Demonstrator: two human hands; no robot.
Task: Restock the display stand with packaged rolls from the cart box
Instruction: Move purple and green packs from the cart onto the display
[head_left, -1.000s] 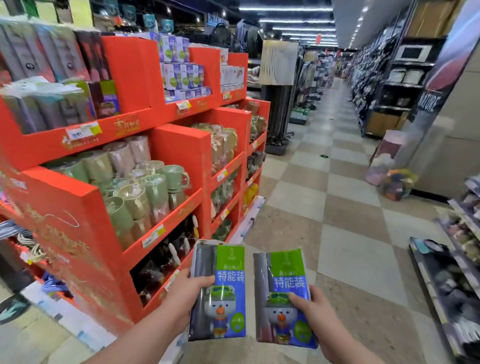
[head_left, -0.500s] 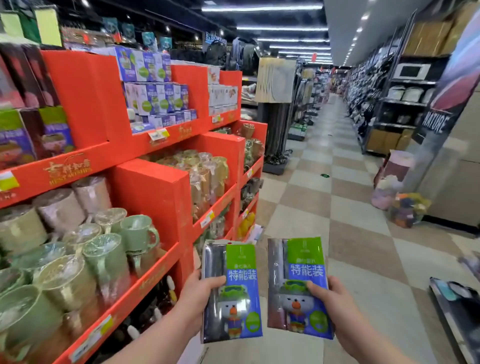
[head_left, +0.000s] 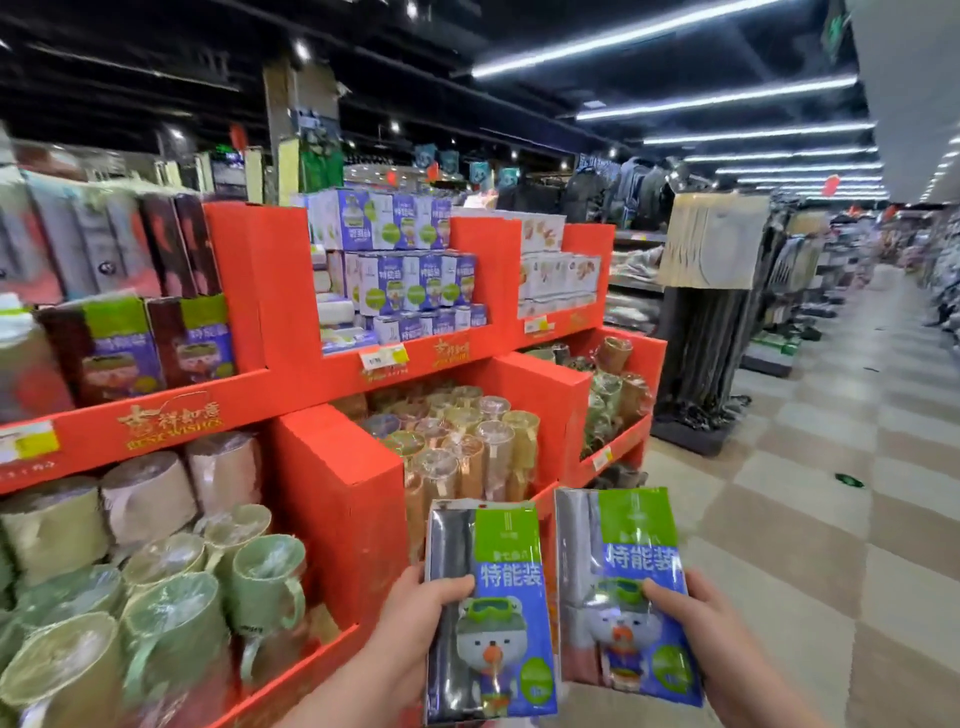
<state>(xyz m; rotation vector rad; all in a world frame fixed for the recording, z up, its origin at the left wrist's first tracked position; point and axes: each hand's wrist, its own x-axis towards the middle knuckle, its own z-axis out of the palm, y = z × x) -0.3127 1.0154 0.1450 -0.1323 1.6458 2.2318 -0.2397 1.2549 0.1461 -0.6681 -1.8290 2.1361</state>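
Long fluorescent strip lights on the dark ceiling give bright, even light, and their sheen lies pale on the checkered floor. Shadows are soft and faint. Wide-angle distortion bends the strips and shelves toward the edges. Motion blur smears the left shelf goods; the far aisle is hazy.

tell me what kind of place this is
Most likely a large retail store, a household goods aisle. A red display stand holds tiers of wrapped mugs with price tags, and racks of merchandise line a long checkered aisle. Each hand, left hand and right hand, holds a packaged roll.
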